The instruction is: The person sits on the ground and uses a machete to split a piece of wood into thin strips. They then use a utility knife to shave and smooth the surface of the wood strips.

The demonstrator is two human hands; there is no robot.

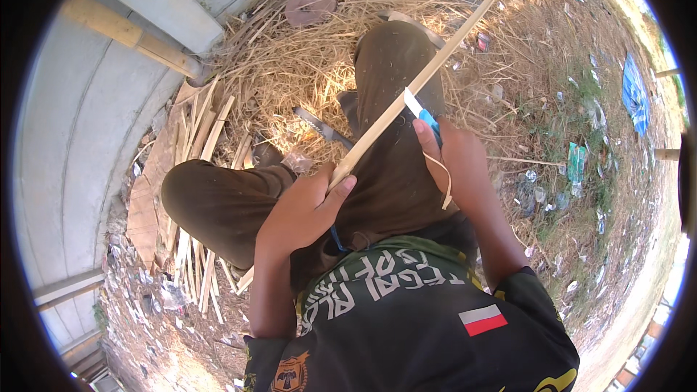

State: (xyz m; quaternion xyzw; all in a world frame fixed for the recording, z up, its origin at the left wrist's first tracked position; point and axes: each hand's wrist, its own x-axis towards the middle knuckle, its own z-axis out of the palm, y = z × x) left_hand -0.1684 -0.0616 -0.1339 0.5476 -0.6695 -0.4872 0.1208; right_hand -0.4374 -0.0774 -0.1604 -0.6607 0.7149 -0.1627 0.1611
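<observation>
My left hand [301, 210] grips the light, stiff bamboo stick [428, 72] low, while my right hand [454, 152] squeezes the knife [422, 115] at two o'clock.

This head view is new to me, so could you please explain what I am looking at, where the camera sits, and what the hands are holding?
There is no machine here: the picture comes from a wide fisheye camera worn on a person's head, looking down at their own lap and hands, so straight edges bend near the rim. The person sits on the ground with legs in dark trousers. The left hand grips the near end of a long thin bamboo strip that runs away up and to the right. The right hand holds a blue-handled utility knife with its blade against the strip, and a thin curled shaving hangs by that hand. On the ground lie dry straw, a pile of split bamboo slats on the left, a saw between the legs, and scattered litter on the right.
</observation>
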